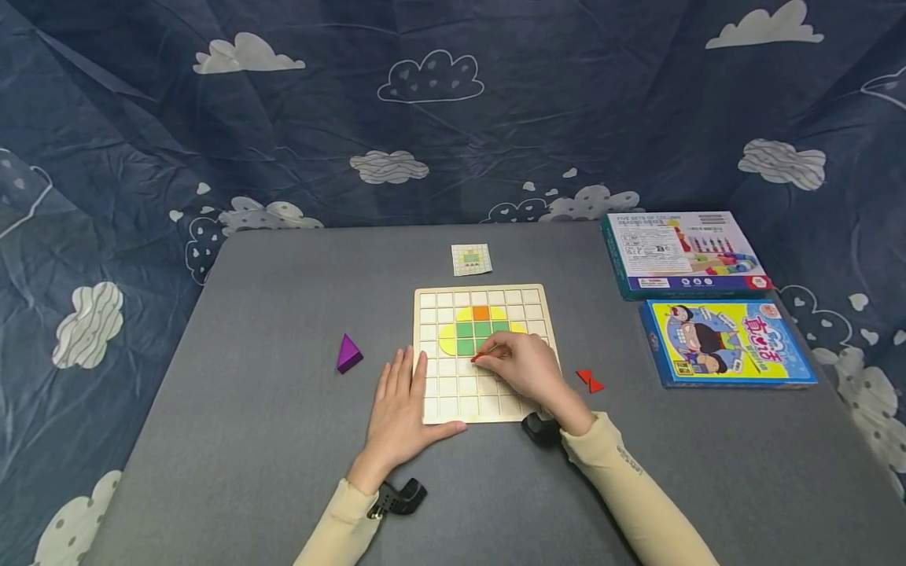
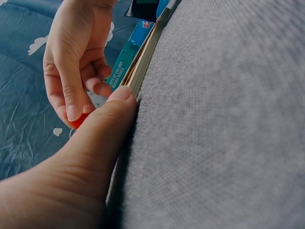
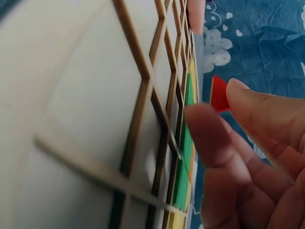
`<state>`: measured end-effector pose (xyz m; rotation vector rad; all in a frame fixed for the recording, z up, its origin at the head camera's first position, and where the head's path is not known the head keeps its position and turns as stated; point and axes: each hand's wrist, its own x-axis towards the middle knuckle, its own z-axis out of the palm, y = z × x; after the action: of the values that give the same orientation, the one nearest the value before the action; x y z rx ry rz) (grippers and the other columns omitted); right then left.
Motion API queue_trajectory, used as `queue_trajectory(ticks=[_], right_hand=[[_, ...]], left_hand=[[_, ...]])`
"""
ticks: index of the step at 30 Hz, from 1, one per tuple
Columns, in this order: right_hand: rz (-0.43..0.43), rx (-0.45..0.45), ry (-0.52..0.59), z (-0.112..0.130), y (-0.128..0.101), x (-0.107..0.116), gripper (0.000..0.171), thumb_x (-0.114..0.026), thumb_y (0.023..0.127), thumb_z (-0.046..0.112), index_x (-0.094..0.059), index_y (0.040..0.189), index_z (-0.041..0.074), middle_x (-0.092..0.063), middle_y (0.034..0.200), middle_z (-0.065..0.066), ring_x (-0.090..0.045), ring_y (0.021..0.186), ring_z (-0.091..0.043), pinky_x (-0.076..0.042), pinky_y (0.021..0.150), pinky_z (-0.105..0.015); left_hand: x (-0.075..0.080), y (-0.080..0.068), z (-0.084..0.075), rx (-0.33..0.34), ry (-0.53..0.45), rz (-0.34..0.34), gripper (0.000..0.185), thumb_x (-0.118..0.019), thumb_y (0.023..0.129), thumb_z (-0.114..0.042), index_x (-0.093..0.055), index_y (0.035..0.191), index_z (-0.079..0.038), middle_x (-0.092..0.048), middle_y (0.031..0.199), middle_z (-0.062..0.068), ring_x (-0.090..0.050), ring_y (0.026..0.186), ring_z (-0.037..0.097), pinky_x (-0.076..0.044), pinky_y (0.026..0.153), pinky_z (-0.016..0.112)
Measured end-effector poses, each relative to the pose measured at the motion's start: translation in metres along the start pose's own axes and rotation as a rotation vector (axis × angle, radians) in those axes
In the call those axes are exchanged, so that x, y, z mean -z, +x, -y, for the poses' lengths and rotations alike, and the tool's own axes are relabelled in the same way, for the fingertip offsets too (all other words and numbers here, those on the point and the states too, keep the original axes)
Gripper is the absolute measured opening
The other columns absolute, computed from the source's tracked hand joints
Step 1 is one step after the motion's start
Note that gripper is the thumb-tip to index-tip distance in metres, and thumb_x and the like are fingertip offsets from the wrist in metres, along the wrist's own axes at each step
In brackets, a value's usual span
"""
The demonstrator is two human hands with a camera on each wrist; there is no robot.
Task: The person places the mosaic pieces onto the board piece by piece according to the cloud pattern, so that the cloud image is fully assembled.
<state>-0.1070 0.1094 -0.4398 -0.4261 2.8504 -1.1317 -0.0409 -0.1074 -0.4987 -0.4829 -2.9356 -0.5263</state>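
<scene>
Pinching a small red piece betw. thumb & fingertips, the right hand is held just over the grid board, below the green squares. The left hand is laid flat, fingers straight, on the board's left edge. Placing step is judged underway; next, the piece needs lining up w/ an empty cell & lowering in.
</scene>
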Motion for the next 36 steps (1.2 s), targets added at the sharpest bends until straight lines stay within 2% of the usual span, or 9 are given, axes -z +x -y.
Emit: queue_trajectory(ticks=[6, 12, 18, 23, 31, 36], right_hand=[[0.006, 0.008, -0.034, 0.003, 0.002, -0.007, 0.008, -0.081, 0.076, 0.023, -0.074, 0.079, 0.023, -0.065, 0.074, 0.015, -0.053, 0.060, -0.006, -0.040, 0.056, -0.030], [0.022, 0.006, -0.031, 0.006, 0.004, -0.011, 0.008, -0.081, 0.076, 0.024, -0.073, 0.076, 0.023, -0.062, 0.068, 0.015, -0.049, 0.055, -0.007, -0.038, 0.052, -0.029], [0.071, 0.048, -0.020, 0.007, 0.005, -0.014, 0.008, -0.080, 0.078, 0.022, -0.072, 0.075, 0.021, -0.061, 0.066, 0.015, -0.050, 0.055, -0.005, -0.039, 0.052, -0.029], [0.095, 0.087, -0.051, 0.006, 0.006, -0.016, 0.009, -0.079, 0.079, 0.020, -0.071, 0.075, 0.020, -0.060, 0.066, 0.015, -0.050, 0.058, -0.004, -0.040, 0.055, -0.029], [0.076, 0.073, -0.086, 0.009, 0.007, -0.018, 0.008, -0.076, 0.082, 0.017, -0.074, 0.075, 0.018, -0.063, 0.072, 0.011, -0.054, 0.065, -0.007, -0.045, 0.061, -0.031], [0.070, 0.052, -0.091, 0.010, 0.008, -0.019, 0.009, -0.076, 0.082, 0.018, -0.075, 0.073, 0.017, -0.064, 0.070, 0.010, -0.054, 0.062, -0.007, -0.045, 0.060, -0.030]], left_hand=[[0.001, 0.000, 0.000, 0.003, 0.005, 0.008, 0.121, -0.058, 0.069, -0.079, -0.019, 0.149, 0.002, -0.013, 0.154, 0.024, -0.006, 0.142, 0.034, -0.004, 0.113, 0.045], [0.002, 0.000, 0.000, 0.012, 0.003, 0.022, 0.121, -0.059, 0.068, -0.079, -0.018, 0.150, 0.001, -0.013, 0.154, 0.024, -0.005, 0.142, 0.033, -0.003, 0.113, 0.044], [0.001, 0.001, 0.000, 0.011, 0.009, 0.019, 0.121, -0.058, 0.069, -0.079, -0.018, 0.150, 0.001, -0.012, 0.154, 0.023, -0.005, 0.142, 0.033, -0.003, 0.113, 0.044], [0.001, 0.001, 0.000, 0.014, 0.019, 0.032, 0.121, -0.056, 0.069, -0.081, -0.017, 0.150, 0.000, -0.011, 0.155, 0.022, -0.004, 0.142, 0.032, -0.001, 0.113, 0.042], [0.002, 0.001, -0.001, 0.019, 0.023, 0.035, 0.121, -0.055, 0.069, -0.081, -0.017, 0.150, 0.000, -0.011, 0.155, 0.022, -0.004, 0.143, 0.032, -0.001, 0.113, 0.042], [0.001, 0.000, -0.001, 0.013, 0.022, 0.020, 0.120, -0.056, 0.069, -0.080, -0.019, 0.150, 0.001, -0.013, 0.154, 0.023, -0.006, 0.142, 0.033, -0.004, 0.113, 0.044]])
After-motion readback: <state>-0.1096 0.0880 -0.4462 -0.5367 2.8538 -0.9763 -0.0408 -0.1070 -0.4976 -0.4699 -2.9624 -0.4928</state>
